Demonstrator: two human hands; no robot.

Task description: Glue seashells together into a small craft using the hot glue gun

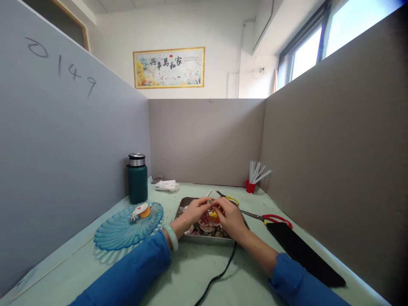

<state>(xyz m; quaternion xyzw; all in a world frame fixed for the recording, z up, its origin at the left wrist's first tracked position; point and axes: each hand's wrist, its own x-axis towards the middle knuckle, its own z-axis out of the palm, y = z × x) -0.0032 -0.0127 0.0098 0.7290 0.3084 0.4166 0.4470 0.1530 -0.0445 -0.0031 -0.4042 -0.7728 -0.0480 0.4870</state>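
Over the metal tray (204,240), both hands meet with their fingertips nearly touching. My left hand (196,211), with a pale green bangle at its wrist, pinches a small round whitish piece (209,201) that looks like a shell. My right hand (230,216) is closed at the fingertips right beside that piece; whether it grips the same piece or something tiny, I cannot make out. Beneath the hands, the tray holds many shells (208,230) in white, brown and reddish tones. A small yellow thing (213,214) shows under the right fingers.
Left stands a blue scalloped plate (108,236) with small decorated pieces (142,211), and a green thermos (137,182). Red-handled scissors (276,219), yellow-handled scissors (233,199), a black strip (302,253) and a red cup of white sticks (250,187) lie right. A black cord (219,276) runs in front.
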